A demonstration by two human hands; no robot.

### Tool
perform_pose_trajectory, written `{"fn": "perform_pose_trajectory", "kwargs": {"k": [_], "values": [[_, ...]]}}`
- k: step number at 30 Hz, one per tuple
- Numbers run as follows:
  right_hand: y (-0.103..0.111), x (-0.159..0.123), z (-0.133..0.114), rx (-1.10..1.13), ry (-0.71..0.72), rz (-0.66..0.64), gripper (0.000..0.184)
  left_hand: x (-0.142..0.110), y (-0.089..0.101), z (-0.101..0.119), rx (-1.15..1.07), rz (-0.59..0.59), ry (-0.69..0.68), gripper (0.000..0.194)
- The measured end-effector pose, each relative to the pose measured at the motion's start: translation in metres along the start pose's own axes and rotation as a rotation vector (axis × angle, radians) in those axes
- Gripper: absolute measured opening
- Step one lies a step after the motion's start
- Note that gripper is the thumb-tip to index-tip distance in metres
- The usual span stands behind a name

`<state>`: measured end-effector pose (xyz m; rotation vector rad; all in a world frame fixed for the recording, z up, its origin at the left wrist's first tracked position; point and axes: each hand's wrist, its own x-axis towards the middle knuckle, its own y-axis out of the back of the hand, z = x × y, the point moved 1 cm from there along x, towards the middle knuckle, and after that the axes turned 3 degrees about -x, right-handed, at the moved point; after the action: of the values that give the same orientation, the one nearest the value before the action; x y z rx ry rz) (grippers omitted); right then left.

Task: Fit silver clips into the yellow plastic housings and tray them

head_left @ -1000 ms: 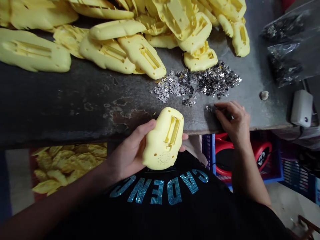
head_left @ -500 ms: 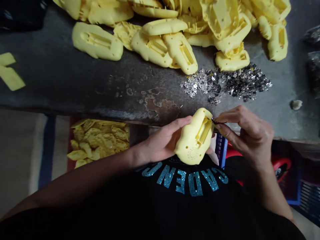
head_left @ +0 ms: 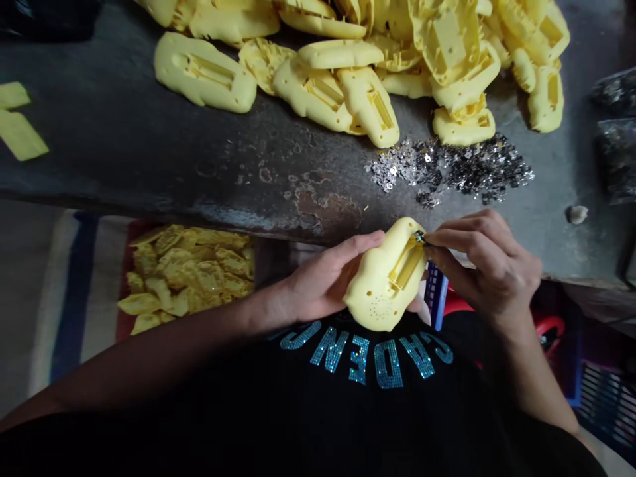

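My left hand [head_left: 330, 275] is wrapped round a yellow plastic shell [head_left: 370, 298], its slotted battery compartment facing up toward me. Between thumb and fingertips, my right hand [head_left: 489, 265] pinches a small metal contact plate [head_left: 420, 236] at the upper end of that compartment. Whether the plate sits in a slot I cannot tell, as the fingertips partly cover it. On the bench beyond the hands lies a heap of shiny metal contact plates [head_left: 487, 169]. Behind it are piled several more yellow shells [head_left: 206, 71], some with the compartment up, some with the inside up.
The dark worn bench [head_left: 199, 159] ends just in front of my body. Below it stand a red container of yellow parts [head_left: 189, 271] and a blue crate [head_left: 437, 301]. Plastic bags of metal pieces [head_left: 619, 159] lie at right, yellow slips [head_left: 22, 136] at left.
My right hand has come from the bench to the shell, carrying a contact plate to the top of the compartment. The left hand keeps its hold on the shell. The view has shifted left.
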<state>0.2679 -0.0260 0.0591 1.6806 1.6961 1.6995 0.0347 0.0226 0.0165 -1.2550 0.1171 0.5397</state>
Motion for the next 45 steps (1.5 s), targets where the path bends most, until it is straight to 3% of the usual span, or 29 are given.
{"fn": "perform_pose_trajectory", "kwargs": {"k": [4,11,18,26,34,41,45], "values": [[0.002,-0.003,-0.003,-0.085,0.059,0.012,0.034,0.001,0.0,0.0,-0.005,0.034,0.01,0.059],[0.004,-0.008,-0.004,-0.149,0.057,0.038,0.038,0.004,-0.002,-0.002,-0.019,-0.044,0.006,0.054],[0.004,-0.015,-0.005,-0.148,0.017,-0.012,0.051,0.003,-0.002,-0.004,-0.014,0.002,-0.009,0.052],[0.0,-0.013,-0.008,-0.025,-0.047,0.068,0.045,0.001,-0.005,0.0,-0.026,0.084,-0.036,0.051],[-0.007,-0.021,-0.012,-0.156,-0.008,0.08,0.055,0.0,-0.002,-0.002,-0.055,0.005,-0.064,0.06],[-0.009,-0.025,-0.021,-0.191,-0.004,0.118,0.049,-0.001,-0.001,-0.003,-0.048,-0.025,-0.111,0.059],[-0.003,-0.016,-0.026,-0.091,-0.109,0.107,0.045,-0.003,-0.004,-0.005,-0.037,-0.03,-0.127,0.06]]}}
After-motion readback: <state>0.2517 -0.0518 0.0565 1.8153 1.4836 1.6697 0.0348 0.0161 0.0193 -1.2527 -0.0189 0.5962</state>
